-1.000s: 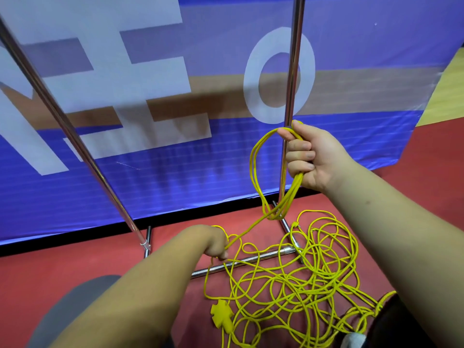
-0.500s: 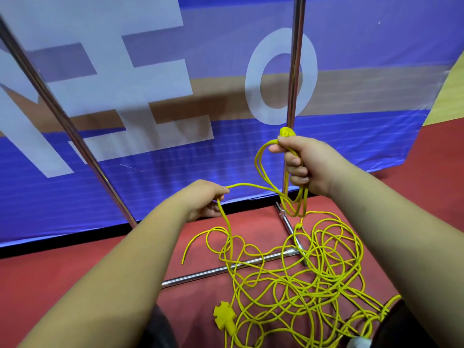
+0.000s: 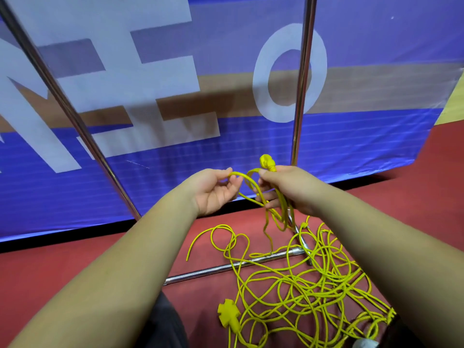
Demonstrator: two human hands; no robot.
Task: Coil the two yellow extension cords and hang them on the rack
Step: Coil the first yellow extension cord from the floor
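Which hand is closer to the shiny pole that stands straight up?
Right. The right hand, gripping yellow cord loops, sits in front of the upright pole; the left hand pinches the cord farther left.

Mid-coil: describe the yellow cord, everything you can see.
The yellow cord is thin, round and flexible. The right hand grips a few hanging loops, a plug end sticking up above the fist; the left hand pinches a strand leading into them. The rest lies loosely tangled on the red floor, draped over the rack's base bar, a flat cross-shaped socket end at the front. One cord or two in the tangle: cannot tell.
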